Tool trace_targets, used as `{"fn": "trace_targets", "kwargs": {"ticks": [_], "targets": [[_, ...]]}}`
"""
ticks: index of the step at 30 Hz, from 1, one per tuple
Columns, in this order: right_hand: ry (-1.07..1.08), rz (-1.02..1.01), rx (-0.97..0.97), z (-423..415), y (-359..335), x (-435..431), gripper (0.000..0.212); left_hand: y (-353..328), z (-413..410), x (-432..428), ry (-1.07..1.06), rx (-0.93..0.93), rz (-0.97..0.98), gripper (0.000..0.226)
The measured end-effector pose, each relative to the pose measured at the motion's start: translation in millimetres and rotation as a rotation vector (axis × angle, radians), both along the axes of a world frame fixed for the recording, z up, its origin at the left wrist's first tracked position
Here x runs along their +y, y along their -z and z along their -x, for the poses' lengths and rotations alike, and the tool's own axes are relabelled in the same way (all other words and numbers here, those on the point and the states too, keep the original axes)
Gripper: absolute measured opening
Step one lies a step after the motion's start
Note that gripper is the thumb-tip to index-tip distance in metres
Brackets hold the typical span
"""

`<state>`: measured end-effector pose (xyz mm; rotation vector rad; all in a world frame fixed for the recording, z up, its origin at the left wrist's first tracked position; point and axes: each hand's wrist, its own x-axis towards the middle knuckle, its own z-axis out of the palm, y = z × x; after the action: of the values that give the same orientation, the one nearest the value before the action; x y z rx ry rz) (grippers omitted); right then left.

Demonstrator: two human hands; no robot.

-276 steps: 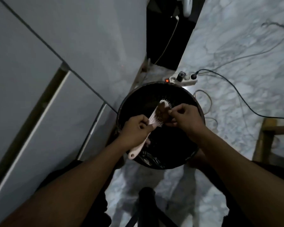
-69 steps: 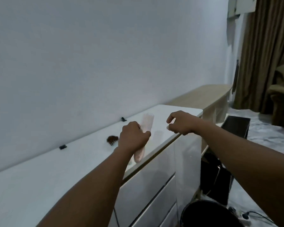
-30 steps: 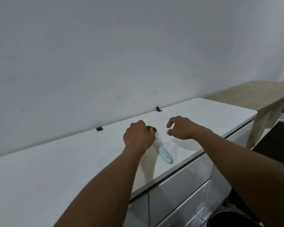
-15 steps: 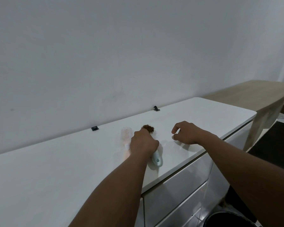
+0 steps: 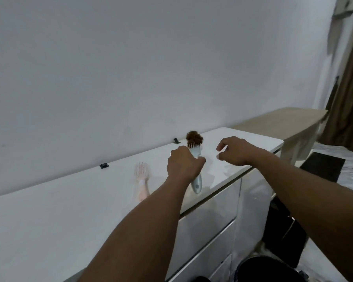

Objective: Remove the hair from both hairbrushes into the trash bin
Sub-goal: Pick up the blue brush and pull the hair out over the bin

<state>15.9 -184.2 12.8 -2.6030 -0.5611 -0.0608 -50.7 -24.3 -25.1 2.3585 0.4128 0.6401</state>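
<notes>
Left hand (image 5: 184,164) closed in a fist around the pale blue plastic hairbrush (image 5: 195,165), head pointing to 12 o'clock, tuft of brown hair (image 5: 194,137) on its bristles. Right hand (image 5: 235,150) at 3 o'clock of it, empty, fingers curled and a little apart. Pink plastic hairbrush (image 5: 141,180) lying on the white glossy cabinet top (image 5: 49,210) at 9 o'clock. Round black trash bin (image 5: 269,268) low on the floor, at 5 o'clock.

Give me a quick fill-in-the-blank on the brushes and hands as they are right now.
1. The left hand grips the pale blue hairbrush by its ____.
2. The clump of hair on that brush is ____ in colour.
3. The pink hairbrush lies on the white ____.
4. The right hand holds ____.

Answers: handle; brown; cabinet top; nothing
</notes>
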Motion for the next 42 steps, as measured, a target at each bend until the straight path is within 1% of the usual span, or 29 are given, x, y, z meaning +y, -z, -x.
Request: {"fn": "trace_targets", "kwargs": {"ticks": [6,13,15,19,22,24,26,28,31,35,37,40,42], "targets": [[0.094,-0.069,-0.053,28,-24,-57,0.032,-16,15,-46,0.124,-0.070,-0.001,0.036],[0.217,-0.187,-0.049,46,-28,-118,0.052,-17,27,-99,0.273,-0.091,-0.022,0.032],[0.236,-0.234,-0.038,49,-24,-132,0.054,-10,28,-112,0.313,-0.106,-0.021,0.033],[0.260,-0.355,0.003,52,-7,-152,0.047,13,25,-134,0.396,-0.111,0.002,0.029],[0.287,-0.516,0.104,52,16,-161,0.039,39,20,-148,0.467,-0.100,0.026,0.030],[0.311,-0.645,0.189,48,40,-167,0.035,60,15,-158,0.517,-0.084,0.045,0.031],[0.344,-0.759,0.233,40,68,-170,0.032,84,12,-165,0.538,-0.044,0.086,0.030],[0.413,-0.833,0.271,26,107,-177,0.029,116,3,-174,0.546,0.021,0.133,0.031],[0.516,-0.931,0.380,10,177,-190,0.032,178,-14,-182,0.557,0.155,0.184,0.032],[0.634,-0.958,0.499,5,272,-202,0.011,269,-29,-192,0.613,0.430,0.241,0.027],[0.683,-0.938,0.548,3,321,-208,0.013,315,-36,-199,0.651,0.556,0.252,0.024],[0.733,-0.873,0.624,-1,384,-219,0.010,371,-45,-214,0.663,0.660,0.344,0.026],[0.770,-0.848,0.669,-8,417,-225,0.005,403,-55,-222,0.641,0.739,0.377,0.037]]}}
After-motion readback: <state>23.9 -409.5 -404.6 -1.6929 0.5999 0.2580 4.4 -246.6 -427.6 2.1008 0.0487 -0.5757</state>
